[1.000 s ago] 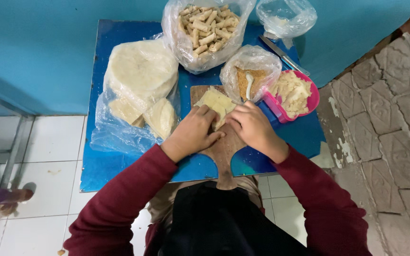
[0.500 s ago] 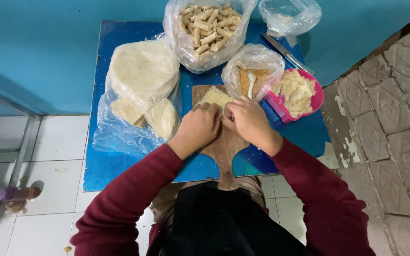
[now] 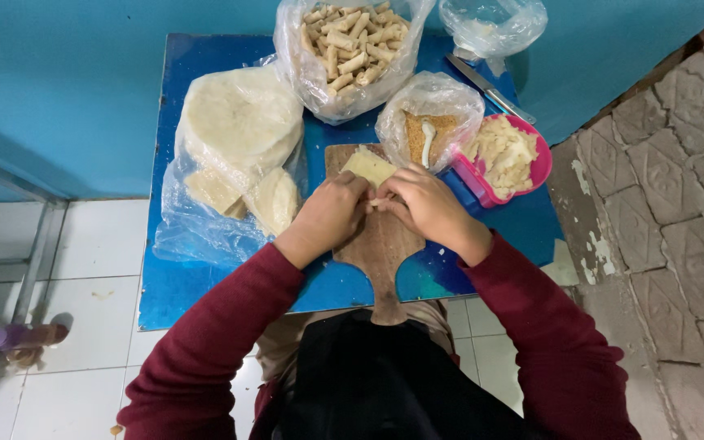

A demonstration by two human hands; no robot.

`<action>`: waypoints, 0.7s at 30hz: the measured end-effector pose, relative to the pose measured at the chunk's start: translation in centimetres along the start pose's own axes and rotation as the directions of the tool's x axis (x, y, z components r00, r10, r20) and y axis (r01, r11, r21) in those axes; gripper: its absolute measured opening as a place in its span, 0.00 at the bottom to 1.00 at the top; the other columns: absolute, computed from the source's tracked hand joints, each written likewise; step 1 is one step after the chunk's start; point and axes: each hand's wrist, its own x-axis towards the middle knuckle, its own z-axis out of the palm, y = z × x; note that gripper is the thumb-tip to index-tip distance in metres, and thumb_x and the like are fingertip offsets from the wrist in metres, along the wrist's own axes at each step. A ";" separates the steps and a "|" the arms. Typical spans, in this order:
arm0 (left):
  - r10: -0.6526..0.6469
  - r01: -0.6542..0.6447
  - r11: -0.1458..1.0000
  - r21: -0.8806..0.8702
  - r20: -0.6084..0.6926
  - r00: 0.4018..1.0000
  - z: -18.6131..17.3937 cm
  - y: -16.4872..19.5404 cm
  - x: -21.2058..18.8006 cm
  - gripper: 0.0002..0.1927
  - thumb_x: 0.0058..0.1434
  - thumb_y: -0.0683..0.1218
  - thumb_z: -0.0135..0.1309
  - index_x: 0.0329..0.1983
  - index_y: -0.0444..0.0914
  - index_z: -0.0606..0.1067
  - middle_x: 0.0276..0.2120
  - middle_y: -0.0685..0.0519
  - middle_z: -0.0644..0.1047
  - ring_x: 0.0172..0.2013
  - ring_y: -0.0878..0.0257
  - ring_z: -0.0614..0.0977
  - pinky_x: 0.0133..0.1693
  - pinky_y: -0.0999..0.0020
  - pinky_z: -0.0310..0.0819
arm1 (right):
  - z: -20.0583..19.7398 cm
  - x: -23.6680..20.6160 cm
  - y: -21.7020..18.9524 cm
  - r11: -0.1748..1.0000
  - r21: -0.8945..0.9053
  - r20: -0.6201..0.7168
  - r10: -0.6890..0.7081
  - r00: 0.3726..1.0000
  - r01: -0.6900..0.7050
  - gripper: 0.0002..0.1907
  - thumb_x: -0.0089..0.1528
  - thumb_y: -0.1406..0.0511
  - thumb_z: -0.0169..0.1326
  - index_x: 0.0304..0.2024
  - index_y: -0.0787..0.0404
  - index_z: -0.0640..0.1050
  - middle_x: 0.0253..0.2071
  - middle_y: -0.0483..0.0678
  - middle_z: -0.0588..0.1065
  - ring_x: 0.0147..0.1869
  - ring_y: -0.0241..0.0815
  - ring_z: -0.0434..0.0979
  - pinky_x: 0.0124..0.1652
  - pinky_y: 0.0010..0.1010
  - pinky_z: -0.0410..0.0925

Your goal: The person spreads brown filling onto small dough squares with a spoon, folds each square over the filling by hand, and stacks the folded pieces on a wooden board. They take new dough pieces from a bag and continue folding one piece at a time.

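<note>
The left hand (image 3: 332, 208) and right hand (image 3: 425, 205) meet fingertip to fingertip, both pinching the near edge of a pale wrapper (image 3: 369, 167) that lies on the wooden board (image 3: 380, 244) on the blue table (image 3: 205, 285), just beside a pink tub (image 3: 523, 167) of filling.

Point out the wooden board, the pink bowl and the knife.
wooden board (image 3: 380, 244): head view, bare middle below the hands.
pink bowl (image 3: 541, 167): head view, right rim.
knife (image 3: 482, 83): head view, blade.
</note>
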 end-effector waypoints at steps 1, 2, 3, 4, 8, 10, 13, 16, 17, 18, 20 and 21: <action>-0.035 0.035 0.999 -0.006 -0.006 0.999 0.1 0.1 0.1 0.06 0.58 0.41 0.58 0.37 0.36 0.77 0.34 0.42 0.78 0.37 0.42 0.81 0.41 0.50 0.74 | 0.1 -0.1 0.1 1.000 0.006 -0.013 0.015 1.000 -0.015 0.07 0.60 0.66 0.61 0.36 0.64 0.79 0.38 0.53 0.77 0.47 0.57 0.75 0.46 0.42 0.68; -0.070 0.070 0.998 -0.012 -0.013 0.997 0.2 0.2 0.1 0.05 0.59 0.42 0.59 0.37 0.36 0.77 0.34 0.42 0.78 0.37 0.42 0.81 0.40 0.50 0.74 | 0.2 0.0 0.2 0.999 0.012 -0.025 0.030 0.999 -0.030 0.06 0.61 0.66 0.60 0.36 0.63 0.79 0.38 0.53 0.77 0.47 0.57 0.75 0.47 0.42 0.68; -0.105 0.105 0.994 -0.017 -0.020 0.994 0.2 0.2 0.2 0.05 0.60 0.43 0.59 0.37 0.37 0.77 0.34 0.41 0.79 0.36 0.42 0.81 0.39 0.50 0.75 | 0.3 0.1 0.3 0.999 0.018 -0.038 0.043 0.998 -0.043 0.05 0.62 0.67 0.60 0.36 0.63 0.80 0.38 0.52 0.78 0.47 0.56 0.76 0.47 0.42 0.68; -0.158 0.157 0.987 -0.031 -0.015 0.987 0.2 0.2 0.3 0.06 0.61 0.43 0.60 0.37 0.36 0.77 0.33 0.42 0.79 0.37 0.42 0.81 0.39 0.50 0.74 | 0.4 0.2 0.4 0.997 0.042 -0.036 0.067 0.997 -0.065 0.04 0.62 0.67 0.60 0.36 0.62 0.80 0.37 0.52 0.78 0.47 0.55 0.76 0.47 0.41 0.68; -0.268 0.265 0.959 -0.103 -0.017 0.963 0.1 -0.2 0.7 0.04 0.59 0.42 0.59 0.35 0.38 0.77 0.33 0.45 0.81 0.36 0.44 0.83 0.37 0.53 0.76 | 0.5 0.9 1.1 0.942 0.180 0.057 0.279 0.959 -0.285 0.04 0.60 0.67 0.60 0.35 0.62 0.80 0.35 0.50 0.77 0.43 0.51 0.79 0.44 0.39 0.70; -0.261 0.251 0.957 -0.146 -0.052 0.964 0.4 -0.3 0.6 0.04 0.57 0.42 0.59 0.35 0.37 0.77 0.32 0.45 0.81 0.35 0.45 0.83 0.36 0.54 0.76 | 0.5 0.7 1.0 0.898 0.245 0.092 0.353 0.931 -0.365 0.06 0.60 0.67 0.61 0.37 0.62 0.78 0.35 0.50 0.76 0.41 0.49 0.79 0.42 0.38 0.71; -0.201 0.180 0.968 -0.176 -0.106 0.974 0.7 -0.5 0.5 0.06 0.55 0.41 0.61 0.34 0.36 0.77 0.31 0.45 0.80 0.35 0.45 0.82 0.37 0.54 0.76 | 0.5 0.2 0.6 0.937 0.222 0.018 0.274 0.962 -0.271 0.08 0.60 0.67 0.61 0.38 0.63 0.75 0.35 0.50 0.76 0.42 0.50 0.78 0.44 0.38 0.70; -0.074 0.062 0.992 -0.106 -0.111 0.991 0.9 -0.5 0.3 0.04 0.57 0.38 0.57 0.35 0.37 0.77 0.33 0.45 0.79 0.38 0.45 0.82 0.40 0.54 0.76 | 0.4 -0.1 0.2 0.999 0.006 -0.067 0.053 0.996 -0.053 0.05 0.62 0.69 0.59 0.39 0.63 0.77 0.37 0.51 0.77 0.46 0.54 0.75 0.47 0.41 0.68; -0.038 0.031 0.997 -0.065 -0.111 0.993 0.9 -0.5 0.3 0.04 0.58 0.38 0.57 0.36 0.37 0.77 0.34 0.44 0.79 0.38 0.44 0.81 0.41 0.53 0.76 | 0.4 -0.1 0.0 0.999 -0.039 -0.078 0.011 0.997 -0.014 0.04 0.62 0.70 0.58 0.40 0.62 0.78 0.39 0.51 0.77 0.47 0.54 0.74 0.48 0.41 0.68; -0.002 -0.001 1.000 -0.026 -0.109 0.994 0.9 -0.5 0.3 0.04 0.59 0.37 0.57 0.37 0.37 0.78 0.34 0.43 0.79 0.39 0.43 0.81 0.42 0.52 0.75 | 0.4 -0.1 -0.1 0.996 -0.083 -0.087 -0.031 0.996 0.023 0.04 0.63 0.71 0.57 0.41 0.62 0.78 0.41 0.52 0.77 0.47 0.55 0.74 0.49 0.42 0.68; 0.017 -0.019 1.000 -0.017 -0.090 0.996 0.6 -0.6 0.3 0.05 0.57 0.40 0.59 0.36 0.35 0.77 0.33 0.42 0.78 0.37 0.42 0.80 0.40 0.51 0.75 | 0.2 0.1 -0.1 0.999 -0.047 -0.051 -0.003 0.999 0.001 0.07 0.60 0.67 0.60 0.38 0.64 0.78 0.38 0.52 0.76 0.45 0.55 0.74 0.46 0.42 0.68; 0.028 -0.029 1.000 -0.013 -0.081 0.996 0.3 -0.6 0.3 0.07 0.56 0.41 0.60 0.36 0.34 0.77 0.33 0.41 0.77 0.37 0.41 0.80 0.40 0.51 0.74 | 0.1 0.3 -0.2 0.999 -0.030 -0.034 0.010 0.999 -0.011 0.09 0.58 0.66 0.62 0.37 0.65 0.78 0.37 0.53 0.76 0.43 0.56 0.74 0.44 0.43 0.68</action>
